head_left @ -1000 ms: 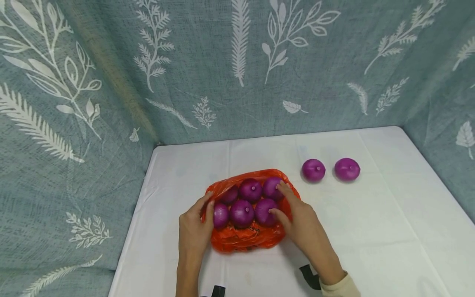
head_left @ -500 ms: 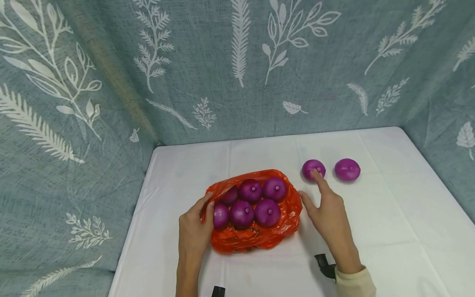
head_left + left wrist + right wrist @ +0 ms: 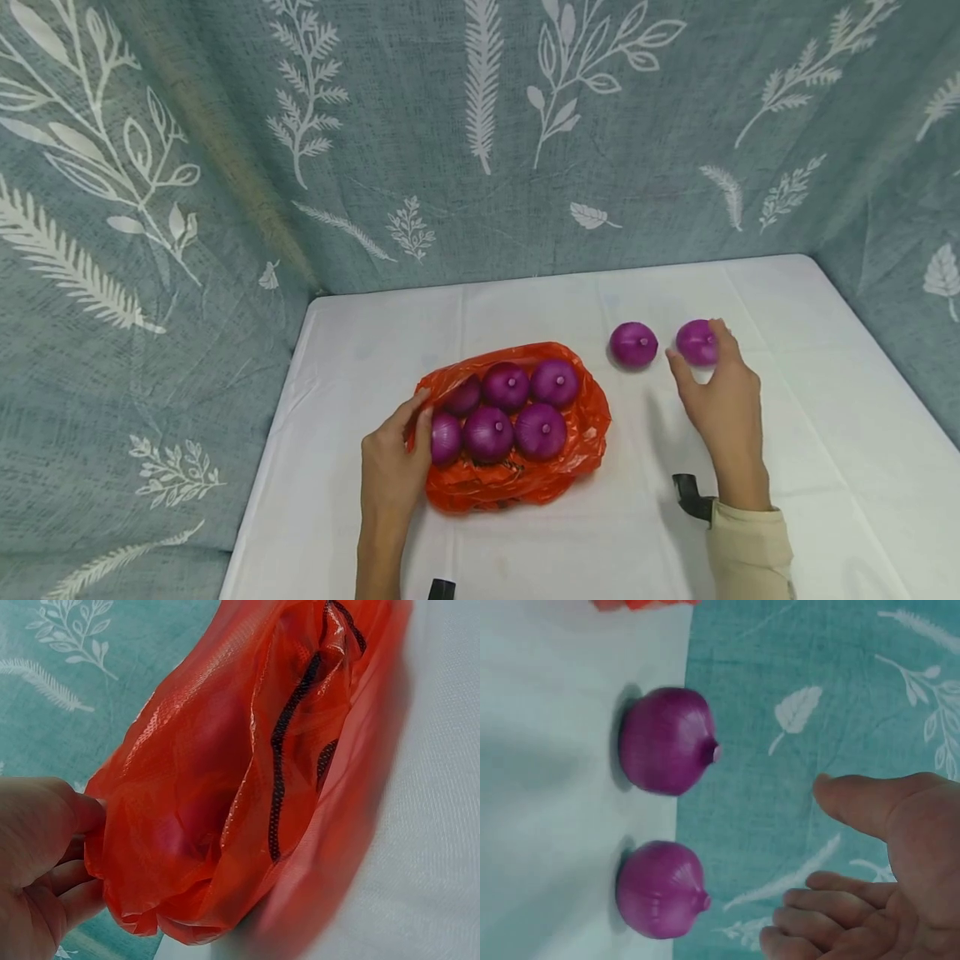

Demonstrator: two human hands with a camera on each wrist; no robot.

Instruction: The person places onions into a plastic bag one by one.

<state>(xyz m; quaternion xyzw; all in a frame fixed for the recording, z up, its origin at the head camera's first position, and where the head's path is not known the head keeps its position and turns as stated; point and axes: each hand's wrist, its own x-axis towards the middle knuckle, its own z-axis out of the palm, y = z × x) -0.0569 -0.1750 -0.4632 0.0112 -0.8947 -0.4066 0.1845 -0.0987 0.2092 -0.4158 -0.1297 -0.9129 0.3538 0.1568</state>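
An orange plastic bag [image 3: 517, 479] lies open on the white table and holds several purple onions [image 3: 488, 432]. My left hand [image 3: 418, 410] pinches the bag's left edge; in the left wrist view the left hand [image 3: 84, 838] has thumb and fingers folded over the orange bag [image 3: 247, 787]. Two loose purple onions sit to the right of the bag. My right hand [image 3: 699, 358] hovers with spread fingers over the right onion [image 3: 692, 340], beside the left onion [image 3: 633, 344]. In the right wrist view the right hand [image 3: 810, 862] is apart from both the near onion [image 3: 662, 889] and the far onion [image 3: 667, 740].
A white cloth covers the table [image 3: 825, 433]. Teal curtains with white leaf print [image 3: 487, 150] close it in at the back and on both sides. Bare cloth lies right of the loose onions and in front of the bag.
My right hand left the onions in the bag and moved right, past the left loose onion, to the right one. The left hand and bag stayed put.
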